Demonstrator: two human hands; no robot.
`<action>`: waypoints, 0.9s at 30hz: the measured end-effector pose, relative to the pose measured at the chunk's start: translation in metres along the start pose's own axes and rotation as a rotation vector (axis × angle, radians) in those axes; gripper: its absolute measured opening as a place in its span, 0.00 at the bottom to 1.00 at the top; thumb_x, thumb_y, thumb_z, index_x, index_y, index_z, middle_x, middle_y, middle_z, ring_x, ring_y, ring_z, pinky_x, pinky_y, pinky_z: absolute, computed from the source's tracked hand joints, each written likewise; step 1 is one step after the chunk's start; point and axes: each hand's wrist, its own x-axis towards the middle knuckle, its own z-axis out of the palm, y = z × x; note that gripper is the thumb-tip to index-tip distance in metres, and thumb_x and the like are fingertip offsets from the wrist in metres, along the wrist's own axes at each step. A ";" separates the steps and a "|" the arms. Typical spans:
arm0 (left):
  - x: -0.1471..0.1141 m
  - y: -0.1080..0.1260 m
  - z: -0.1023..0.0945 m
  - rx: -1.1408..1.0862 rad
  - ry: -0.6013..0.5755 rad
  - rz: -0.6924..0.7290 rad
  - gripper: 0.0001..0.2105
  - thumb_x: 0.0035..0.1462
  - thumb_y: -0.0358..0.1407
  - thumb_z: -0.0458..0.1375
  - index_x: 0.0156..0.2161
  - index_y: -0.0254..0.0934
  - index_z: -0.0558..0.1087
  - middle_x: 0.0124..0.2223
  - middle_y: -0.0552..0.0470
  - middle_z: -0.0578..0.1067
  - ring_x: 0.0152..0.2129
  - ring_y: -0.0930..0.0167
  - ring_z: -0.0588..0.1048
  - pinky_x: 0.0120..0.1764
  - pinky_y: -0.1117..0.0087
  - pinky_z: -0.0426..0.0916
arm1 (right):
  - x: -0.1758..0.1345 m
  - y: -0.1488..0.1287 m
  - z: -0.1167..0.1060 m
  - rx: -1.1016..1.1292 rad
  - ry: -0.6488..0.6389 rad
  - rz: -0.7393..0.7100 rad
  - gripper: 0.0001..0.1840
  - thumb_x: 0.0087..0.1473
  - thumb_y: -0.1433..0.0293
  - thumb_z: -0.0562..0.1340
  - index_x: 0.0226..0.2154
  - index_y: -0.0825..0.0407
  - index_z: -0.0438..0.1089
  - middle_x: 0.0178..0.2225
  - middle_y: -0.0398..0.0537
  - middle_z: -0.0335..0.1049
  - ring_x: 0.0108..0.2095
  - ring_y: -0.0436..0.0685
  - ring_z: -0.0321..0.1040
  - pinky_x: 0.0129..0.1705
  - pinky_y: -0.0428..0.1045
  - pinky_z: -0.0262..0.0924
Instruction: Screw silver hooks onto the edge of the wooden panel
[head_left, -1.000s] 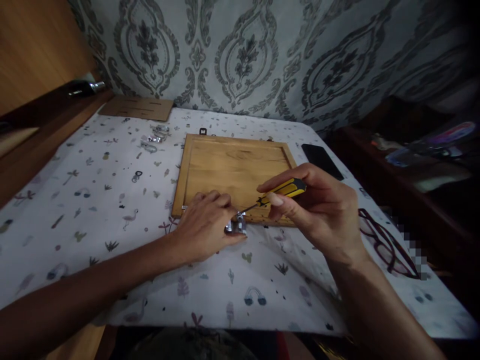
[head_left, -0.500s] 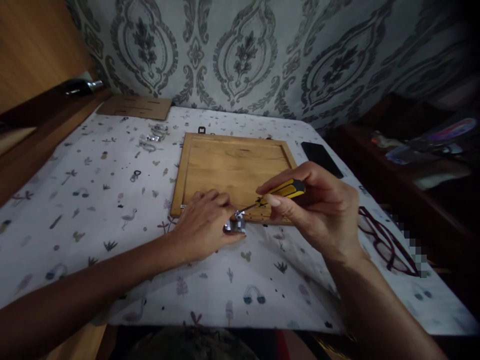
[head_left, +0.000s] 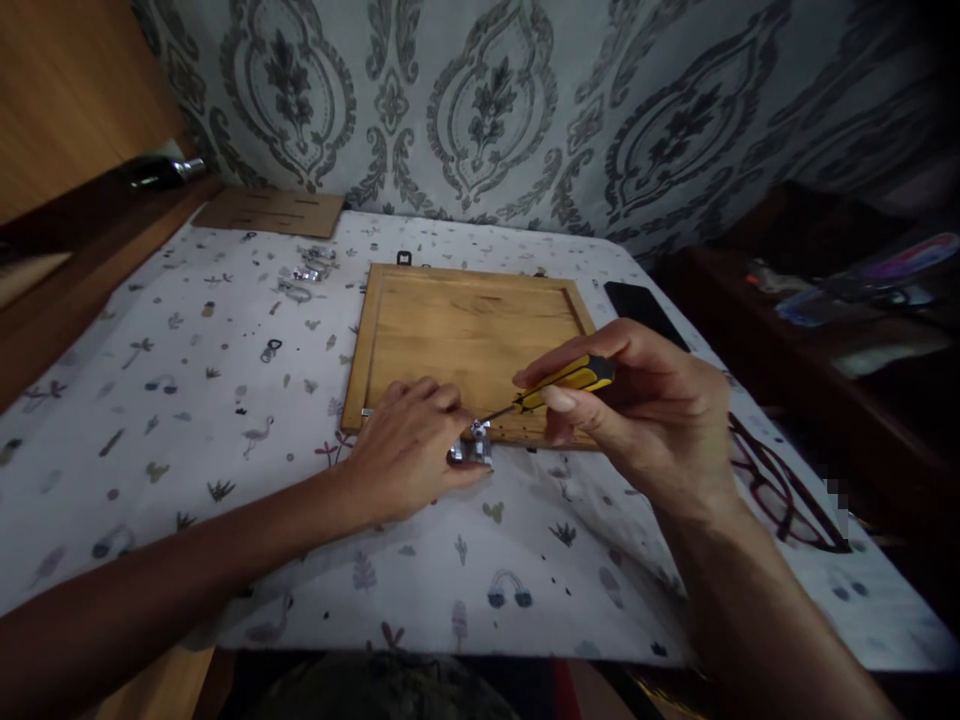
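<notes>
A framed wooden panel (head_left: 465,330) lies flat on the table. At its near edge sits a shiny metal latch-like fitting (head_left: 480,447). My left hand (head_left: 412,450) rests over the panel's near edge, its thumb and fingers closed about the fitting and partly hiding it. My right hand (head_left: 637,415) grips a yellow and black screwdriver (head_left: 566,383) between thumb and fingers. The screwdriver slants down to the left, and its tip meets the top of the metal fitting. A row of small dark holes shows along the near rim, right of the fitting.
Several metal fittings (head_left: 307,275) lie at the back left, before a flat cardboard piece (head_left: 270,213). A small metal ring piece (head_left: 271,350) lies left of the panel. On the right are a black phone (head_left: 645,312) and dark-red eyeglasses (head_left: 780,490).
My right hand has shifted slightly to the right and the screwdriver handle has turned a little, its tip staying on the fitting. My left hand has kept its place.
</notes>
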 end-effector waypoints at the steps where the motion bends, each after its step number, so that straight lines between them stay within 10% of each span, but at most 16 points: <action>1: 0.000 0.000 0.000 -0.001 0.004 0.001 0.16 0.58 0.49 0.66 0.41 0.37 0.79 0.42 0.50 0.76 0.45 0.59 0.72 0.45 0.57 0.65 | 0.001 0.000 -0.001 0.012 -0.016 0.001 0.11 0.51 0.59 0.74 0.29 0.46 0.75 0.31 0.42 0.78 0.17 0.47 0.68 0.19 0.45 0.67; 6: -0.001 0.000 0.001 0.008 0.017 0.009 0.16 0.58 0.49 0.66 0.40 0.37 0.79 0.42 0.50 0.76 0.45 0.60 0.72 0.45 0.58 0.65 | 0.001 -0.001 -0.006 0.051 -0.123 0.043 0.10 0.56 0.61 0.70 0.41 0.44 0.78 0.36 0.43 0.80 0.22 0.48 0.73 0.26 0.46 0.73; 14: 0.000 0.000 -0.001 0.007 0.003 0.007 0.16 0.58 0.49 0.65 0.41 0.36 0.79 0.42 0.49 0.77 0.45 0.59 0.72 0.45 0.58 0.65 | 0.003 0.001 0.001 0.050 -0.026 0.037 0.10 0.48 0.63 0.76 0.28 0.47 0.76 0.32 0.42 0.79 0.17 0.47 0.68 0.18 0.44 0.67; 19: -0.001 0.001 -0.001 0.008 0.012 0.016 0.16 0.58 0.49 0.65 0.42 0.37 0.79 0.42 0.48 0.77 0.45 0.59 0.72 0.45 0.59 0.64 | 0.003 0.004 -0.006 0.098 -0.101 0.023 0.11 0.54 0.64 0.72 0.42 0.44 0.79 0.35 0.42 0.80 0.21 0.47 0.74 0.25 0.44 0.73; 27: 0.000 0.001 -0.001 0.014 0.008 0.006 0.16 0.58 0.49 0.66 0.41 0.37 0.79 0.43 0.48 0.78 0.46 0.59 0.72 0.45 0.59 0.65 | 0.003 0.003 0.000 0.045 0.019 0.031 0.13 0.47 0.61 0.76 0.27 0.49 0.75 0.32 0.42 0.80 0.15 0.44 0.66 0.15 0.42 0.63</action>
